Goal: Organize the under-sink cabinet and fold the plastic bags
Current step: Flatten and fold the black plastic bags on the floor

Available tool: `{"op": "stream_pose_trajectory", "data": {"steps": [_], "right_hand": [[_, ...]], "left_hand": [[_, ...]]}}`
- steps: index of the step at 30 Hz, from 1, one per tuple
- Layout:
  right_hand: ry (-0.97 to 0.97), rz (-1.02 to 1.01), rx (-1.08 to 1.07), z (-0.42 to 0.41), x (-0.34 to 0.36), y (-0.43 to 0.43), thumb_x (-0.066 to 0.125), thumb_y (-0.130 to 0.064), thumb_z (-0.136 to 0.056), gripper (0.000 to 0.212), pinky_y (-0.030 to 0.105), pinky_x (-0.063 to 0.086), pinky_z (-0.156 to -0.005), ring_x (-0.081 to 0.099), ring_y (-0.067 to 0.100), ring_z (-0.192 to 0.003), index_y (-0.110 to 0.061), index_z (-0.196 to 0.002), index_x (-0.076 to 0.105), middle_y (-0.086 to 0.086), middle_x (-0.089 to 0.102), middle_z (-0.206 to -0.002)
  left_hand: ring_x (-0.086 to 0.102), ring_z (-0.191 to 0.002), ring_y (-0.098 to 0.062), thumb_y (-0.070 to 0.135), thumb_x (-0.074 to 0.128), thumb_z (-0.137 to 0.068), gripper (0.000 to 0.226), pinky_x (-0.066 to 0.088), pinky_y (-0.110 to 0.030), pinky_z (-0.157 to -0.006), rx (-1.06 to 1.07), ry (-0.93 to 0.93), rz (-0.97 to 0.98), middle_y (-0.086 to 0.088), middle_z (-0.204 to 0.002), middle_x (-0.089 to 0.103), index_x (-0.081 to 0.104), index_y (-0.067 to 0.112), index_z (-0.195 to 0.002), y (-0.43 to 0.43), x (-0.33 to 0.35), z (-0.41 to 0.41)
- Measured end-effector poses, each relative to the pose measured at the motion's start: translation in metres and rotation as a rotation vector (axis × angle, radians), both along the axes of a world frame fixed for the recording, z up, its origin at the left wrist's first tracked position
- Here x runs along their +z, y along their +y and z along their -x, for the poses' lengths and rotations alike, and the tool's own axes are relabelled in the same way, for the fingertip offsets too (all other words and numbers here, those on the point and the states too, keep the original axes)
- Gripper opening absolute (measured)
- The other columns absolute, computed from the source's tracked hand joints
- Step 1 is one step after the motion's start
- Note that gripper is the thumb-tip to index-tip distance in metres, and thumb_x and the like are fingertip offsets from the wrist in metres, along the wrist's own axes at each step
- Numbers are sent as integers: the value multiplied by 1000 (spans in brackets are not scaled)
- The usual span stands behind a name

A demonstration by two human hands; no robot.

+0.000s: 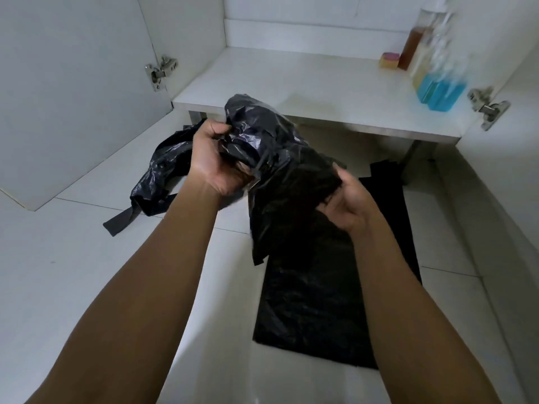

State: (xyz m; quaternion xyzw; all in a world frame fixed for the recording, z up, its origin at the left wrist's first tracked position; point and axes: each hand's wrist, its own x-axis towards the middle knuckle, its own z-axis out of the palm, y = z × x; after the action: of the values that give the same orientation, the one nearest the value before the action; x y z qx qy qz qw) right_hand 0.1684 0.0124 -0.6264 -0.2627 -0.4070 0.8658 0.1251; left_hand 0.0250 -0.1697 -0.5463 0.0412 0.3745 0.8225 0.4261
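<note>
Step in hand: folding; the left hand (215,158) gripped the crumpled black bag (280,170) above the floor (73,258); the right hand (347,199) held its lower side; a flattened bag (315,301) lay beneath; next, the bag likely needed spreading flat

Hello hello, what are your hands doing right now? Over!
Left hand and right hand both gripping crumpled black bag. Flat bag on floor below. Another crumpled bag waiting left. Nothing blocking.
</note>
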Motion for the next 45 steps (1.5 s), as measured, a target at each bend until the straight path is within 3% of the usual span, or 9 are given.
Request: {"op": "stream_pose_trajectory", "data": {"steps": [4, 9, 17, 26, 30, 33, 37, 39, 45], "right_hand": [[31, -123, -110, -37, 17, 45, 55, -22, -100, 33, 47, 49, -102, 64, 31, -116, -13, -131, 61, 14, 66, -127], [-76, -423, -167, -81, -6, 63, 62, 0, -88, 41, 35, 59, -80, 69, 24, -105, -18, -125, 60, 5, 72, -114], [-848, -490, -125, -125, -95, 60, 76, -13, -84, 56, 45, 52, -96, 63, 35, -106, 3, -133, 54, 19, 62, -128], [-664, -968, -205, -115, -69, 76, 68, -12, -90, 54, 28, 42, -100, 55, 27, -122, -8, -141, 48, 9, 57, -135], [-366, -1324, -573, -100, -29, 75, 54, -12, -99, 43, -3, 30, -90, 45, -4, -108, -11, -142, 45, -7, 52, -126], [-341, -1318, -801, -92, -19, 75, 49, -19, -102, 41, -3, 31, -84, 45, -6, -103, -12, -142, 42, -6, 54, -124], [-979, -1062, -44, -85, -57, 115, 49, -26, -101, 49, 29, 39, -103, 49, 28, -125, -5, -144, 41, 12, 48, -144], [-1160, -1022, 244, -88, -74, 122, 46, -25, -101, 48, 31, 36, -107, 47, 31, -127, -2, -143, 41, 13, 45, -144], [-1097, -865, 14, -96, -86, 111, 63, -29, -90, 75, 36, 44, -102, 53, 34, -121, -7, -152, 26, 19, 46, -142]], "left_hand": [[70, -107, -30, 70, 50, -87, 68, 55, -44, -88, -132, 72, 64, -11, -116, 73, 78, 10, -103, 2, -5, -1], [63, -122, -30, 48, 65, -88, 53, 46, -46, -105, -417, 251, 412, -12, -130, 67, 67, 13, -128, 28, -44, -10], [66, -92, -25, 51, 77, -81, 52, 59, -35, -76, -842, 559, 1267, -8, -108, 67, 59, 14, -113, 35, -140, -45], [74, -89, -28, 10, 66, -93, 24, 61, -43, -86, -549, 534, 838, -16, -104, 75, 69, 12, -117, 60, -126, -50], [70, -98, -10, -6, 57, -88, 53, 57, -26, -89, -42, 992, 484, 4, -109, 71, 65, 39, -114, 92, -84, -44], [61, -111, -2, -8, 53, -84, 62, 48, -19, -100, 218, 1318, 356, 2, -123, 64, 48, 14, -141, 105, -74, -49], [58, -99, -13, 6, 59, -93, 101, 51, -32, -94, -219, 1219, 729, -9, -116, 60, -9, 46, -156, 102, -117, -50], [60, -106, -18, 10, 64, -94, 95, 52, -39, -101, -464, 998, 803, -1, -125, 60, 4, 48, -157, 95, -136, -48], [68, -92, -22, 8, 63, -94, 38, 57, -29, -72, -499, 701, 906, -8, -112, 69, 64, 18, -130, 83, -150, -64]]}}
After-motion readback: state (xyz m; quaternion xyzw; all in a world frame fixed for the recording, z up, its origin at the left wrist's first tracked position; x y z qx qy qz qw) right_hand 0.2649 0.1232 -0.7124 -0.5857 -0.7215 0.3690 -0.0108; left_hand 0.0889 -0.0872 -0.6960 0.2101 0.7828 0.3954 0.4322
